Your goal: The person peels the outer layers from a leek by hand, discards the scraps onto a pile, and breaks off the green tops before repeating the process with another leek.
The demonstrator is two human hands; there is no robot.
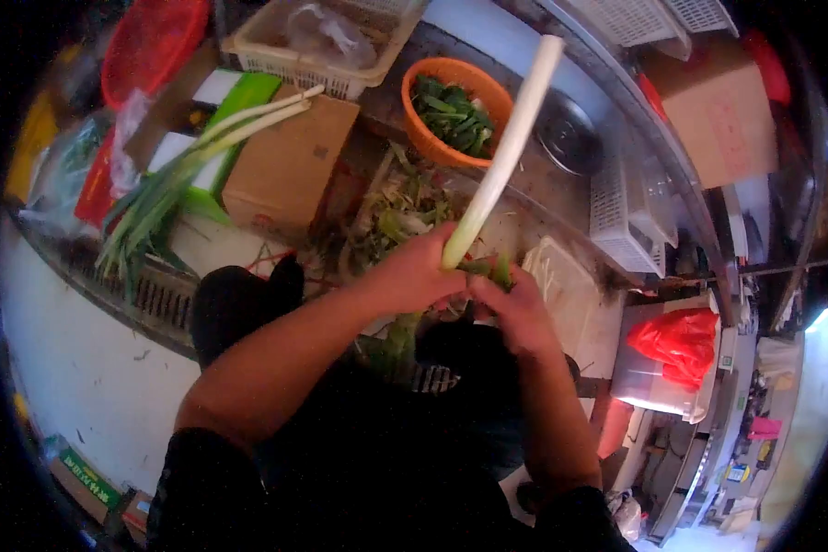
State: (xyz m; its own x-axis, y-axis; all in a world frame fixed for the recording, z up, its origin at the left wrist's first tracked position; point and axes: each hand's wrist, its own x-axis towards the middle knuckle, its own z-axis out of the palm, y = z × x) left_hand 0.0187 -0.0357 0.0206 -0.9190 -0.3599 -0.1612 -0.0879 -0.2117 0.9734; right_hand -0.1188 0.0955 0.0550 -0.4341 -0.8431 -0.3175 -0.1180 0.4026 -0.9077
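The left fingers [443, 281] hide part of the leek [509, 152] they wrap. Blur at the right fingers [490, 293] leaves their grip unclear. Well beyond both, the cream crate [294, 71] is cut off by the top edge.

Well beyond the fingers [488, 293] and to their left, a cream crate [336, 85] is seen, in which a crumpled clear bag [336, 35] is held. Farther left of the fingers, a red plastic container [154, 48] is placed. Beyond them to the right, a round metal object [570, 136] is dimly shown, apparently a lid. Closer on that side, a white perforated basket [615, 207] is stood. Farther right, a cardboard box [708, 110] is kept, and a crumpled red bag [679, 339] is seen at a pale bin [651, 393].
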